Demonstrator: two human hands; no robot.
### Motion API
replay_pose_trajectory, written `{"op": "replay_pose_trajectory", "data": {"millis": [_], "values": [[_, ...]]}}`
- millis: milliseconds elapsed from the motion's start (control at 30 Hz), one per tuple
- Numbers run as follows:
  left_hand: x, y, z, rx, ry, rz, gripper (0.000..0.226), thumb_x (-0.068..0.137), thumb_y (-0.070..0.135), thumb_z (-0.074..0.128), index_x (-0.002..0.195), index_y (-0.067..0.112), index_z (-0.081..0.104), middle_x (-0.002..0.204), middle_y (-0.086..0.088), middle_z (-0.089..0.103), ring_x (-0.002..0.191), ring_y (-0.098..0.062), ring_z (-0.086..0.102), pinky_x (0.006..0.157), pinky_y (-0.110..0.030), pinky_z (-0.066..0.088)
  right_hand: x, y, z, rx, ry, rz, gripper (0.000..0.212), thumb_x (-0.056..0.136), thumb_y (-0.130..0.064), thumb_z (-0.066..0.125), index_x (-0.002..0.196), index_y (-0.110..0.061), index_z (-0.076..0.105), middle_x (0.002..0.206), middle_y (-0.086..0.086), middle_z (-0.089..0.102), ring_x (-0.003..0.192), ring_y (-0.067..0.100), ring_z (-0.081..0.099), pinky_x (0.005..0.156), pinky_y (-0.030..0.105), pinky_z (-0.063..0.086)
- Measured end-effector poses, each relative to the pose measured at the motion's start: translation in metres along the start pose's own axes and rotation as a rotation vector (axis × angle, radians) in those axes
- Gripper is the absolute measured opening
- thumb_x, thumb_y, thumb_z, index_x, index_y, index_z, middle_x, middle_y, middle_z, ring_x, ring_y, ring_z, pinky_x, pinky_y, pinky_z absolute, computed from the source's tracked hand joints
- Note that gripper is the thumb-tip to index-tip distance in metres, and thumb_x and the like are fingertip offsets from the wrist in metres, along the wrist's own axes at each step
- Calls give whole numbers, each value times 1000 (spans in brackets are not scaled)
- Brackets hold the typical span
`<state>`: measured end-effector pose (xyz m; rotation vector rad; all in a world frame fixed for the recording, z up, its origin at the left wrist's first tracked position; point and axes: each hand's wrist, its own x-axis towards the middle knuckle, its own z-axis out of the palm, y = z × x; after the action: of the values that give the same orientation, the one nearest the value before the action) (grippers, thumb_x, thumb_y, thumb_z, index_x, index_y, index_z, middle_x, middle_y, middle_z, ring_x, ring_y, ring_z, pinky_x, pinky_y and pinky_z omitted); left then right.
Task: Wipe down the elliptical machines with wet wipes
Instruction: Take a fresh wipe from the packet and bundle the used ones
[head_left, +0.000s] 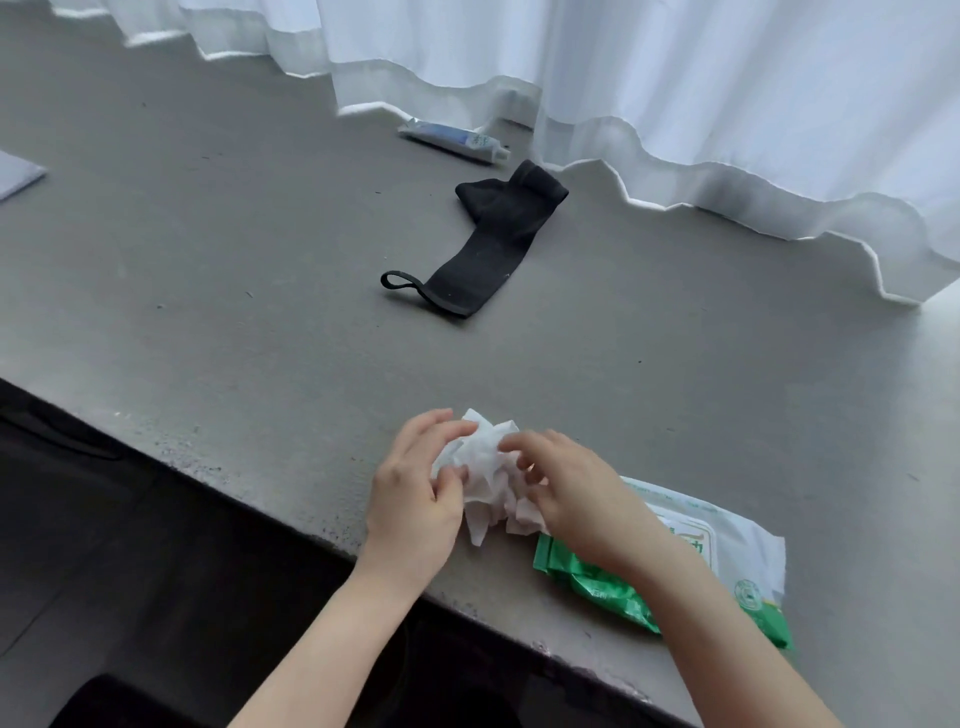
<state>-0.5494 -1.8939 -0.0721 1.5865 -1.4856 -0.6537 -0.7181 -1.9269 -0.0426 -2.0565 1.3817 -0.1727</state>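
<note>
A crumpled white wet wipe (485, 457) is held between both hands just above the front edge of a grey ledge (260, 270). My left hand (415, 493) pinches its left side with thumb and fingers. My right hand (566, 488) pinches its right side with curled fingers. A green and white pack of wet wipes (727, 566) lies on the ledge under my right forearm, partly hidden by it. No elliptical machine is in view.
A black wrist wrap with a loop (483, 244) lies in the middle of the ledge. Behind it lies a small white tube (452, 139), close to white curtains (675, 93). Dark floor (130, 545) lies below the ledge at the left.
</note>
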Motion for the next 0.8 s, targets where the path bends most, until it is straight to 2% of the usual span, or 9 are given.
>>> {"op": "replay_pose_trajectory", "data": {"millis": [133, 200, 300, 367, 433, 567, 667, 733, 800], "values": [[-5, -8, 10, 121, 59, 42, 34, 71, 0, 83, 101, 13, 72, 105, 6, 62, 94, -13, 59, 75, -41, 58, -8, 5, -10, 94, -10, 9, 44, 85, 4, 51, 120, -21, 48, 111, -5, 61, 97, 8, 59, 82, 19, 45], [-7, -8, 14, 270, 102, 54, 52, 61, 12, 92, 108, 13, 71, 118, -7, 56, 97, -16, 44, 74, -36, 52, -12, 7, -11, 68, -64, -41, 46, 83, 3, 54, 121, -22, 50, 113, -8, 61, 100, 5, 58, 85, 18, 45], [-5, -4, 16, 394, 58, -76, 81, 66, 32, 88, 138, 20, 52, 141, -10, 37, 113, -22, 33, 91, -45, 44, -15, 11, -14, 7, -138, -148, 54, 79, 4, 54, 124, -25, 49, 114, -10, 62, 104, 4, 57, 90, 24, 45], [0, -3, 13, 415, -76, -234, 85, 76, 45, 78, 148, 22, 39, 149, -6, 34, 132, -28, 28, 108, -45, 31, -13, 14, -17, 6, -130, -164, 55, 76, 6, 55, 123, -22, 51, 113, -8, 63, 100, 5, 57, 90, 28, 46], [4, -1, 11, 419, -165, -309, 83, 78, 52, 73, 148, 23, 37, 144, -2, 43, 134, -26, 32, 107, -40, 28, -6, 15, -21, -10, -67, -165, 54, 76, 5, 59, 125, -18, 53, 114, -6, 59, 96, 6, 55, 90, 31, 46], [3, 5, 12, 363, -165, -233, 72, 82, 46, 71, 145, 28, 40, 134, 4, 54, 124, -23, 47, 101, -39, 36, 15, 17, -31, -202, 3, -247, 77, 76, -15, 73, 145, -28, 40, 145, 0, 38, 127, 20, 39, 106, 34, 35], [-4, 8, 18, 258, -130, -195, 70, 85, 32, 73, 146, 26, 39, 134, 2, 54, 123, -23, 49, 101, -41, 40, 30, 17, -37, -275, -208, -210, 105, 72, -24, 81, 153, -39, 15, 163, -3, 10, 146, 15, 13, 118, 35, 20], [-9, 9, 21, 219, -86, -154, 71, 83, 24, 76, 145, 25, 41, 133, 0, 51, 119, -22, 51, 96, -36, 44, 35, 18, -38, -260, -277, -205, 111, 72, -24, 82, 154, -39, 9, 162, -5, 15, 145, 14, 17, 116, 32, 21], [-12, 6, 23, 207, -31, -124, 76, 79, 22, 80, 144, 23, 42, 134, -3, 46, 117, -22, 51, 91, -35, 46, 33, 18, -37, -219, -229, -260, 104, 74, -18, 78, 154, -37, 13, 152, -5, 37, 135, 15, 36, 107, 29, 31]]}}
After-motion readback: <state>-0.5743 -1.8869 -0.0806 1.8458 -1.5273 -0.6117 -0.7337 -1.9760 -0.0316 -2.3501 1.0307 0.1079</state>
